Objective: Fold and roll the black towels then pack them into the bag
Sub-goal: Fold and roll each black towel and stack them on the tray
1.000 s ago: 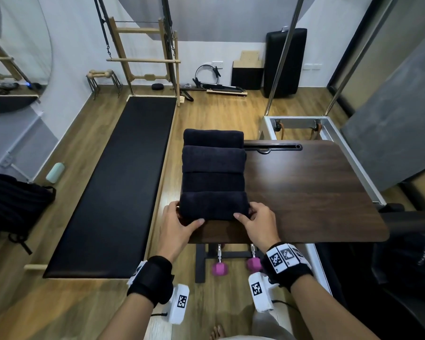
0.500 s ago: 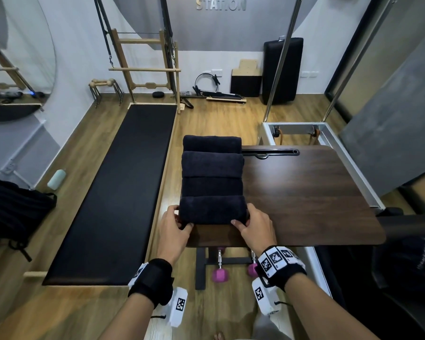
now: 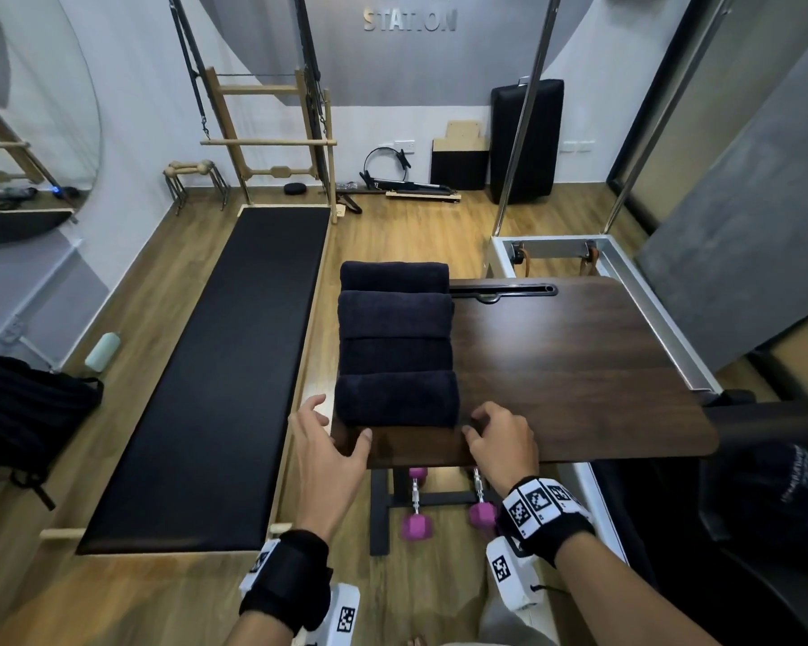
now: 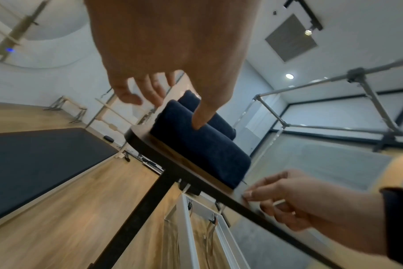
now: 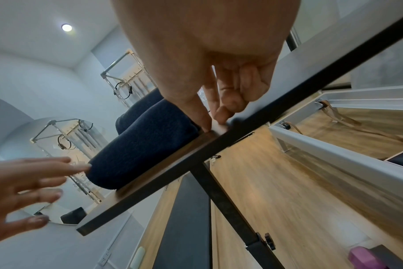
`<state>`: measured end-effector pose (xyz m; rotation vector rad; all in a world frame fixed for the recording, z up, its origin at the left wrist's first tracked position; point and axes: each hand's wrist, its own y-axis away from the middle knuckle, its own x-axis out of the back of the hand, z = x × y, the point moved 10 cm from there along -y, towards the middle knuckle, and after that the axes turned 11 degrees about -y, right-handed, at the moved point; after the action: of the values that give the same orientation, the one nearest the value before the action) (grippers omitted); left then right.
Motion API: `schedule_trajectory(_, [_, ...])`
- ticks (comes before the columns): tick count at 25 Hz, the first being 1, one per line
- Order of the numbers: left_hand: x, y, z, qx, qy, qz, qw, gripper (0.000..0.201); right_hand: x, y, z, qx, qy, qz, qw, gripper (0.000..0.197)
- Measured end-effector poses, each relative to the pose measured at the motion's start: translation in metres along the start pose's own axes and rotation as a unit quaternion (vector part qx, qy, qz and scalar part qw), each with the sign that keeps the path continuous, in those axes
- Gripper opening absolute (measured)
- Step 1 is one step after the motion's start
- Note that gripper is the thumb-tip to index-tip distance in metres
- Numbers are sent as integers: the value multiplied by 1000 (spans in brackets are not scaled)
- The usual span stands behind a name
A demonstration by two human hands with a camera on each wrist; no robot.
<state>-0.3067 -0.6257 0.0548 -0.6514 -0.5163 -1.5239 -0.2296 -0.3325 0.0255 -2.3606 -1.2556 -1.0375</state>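
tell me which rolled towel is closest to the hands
The front roll, at the table's near edge. It lies between the left hand and right hand; the other three rolls line up behind it toward the far edge.

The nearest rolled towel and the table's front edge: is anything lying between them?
Nothing lies there. The head view shows a bare strip of wooden table between the nearest rolled towel and its front edge.

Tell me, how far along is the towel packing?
Four black towels already lie rolled in a row on the wooden table. Nothing is in hand: the left hand and right hand sit beside the nearest roll, gripping nothing. Packing remains; no roll is in the dark bag on the floor.
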Motion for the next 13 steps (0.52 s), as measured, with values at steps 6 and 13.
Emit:
schedule_trajectory(6, [-35,34,69,-136,46,-52,988,20,44,6,41,-27,-68,9,997,5])
schedule_trajectory(13, [-173,72,174,-247,-10,-268,931,29,109,30,106,-65,-227,-33,971,12])
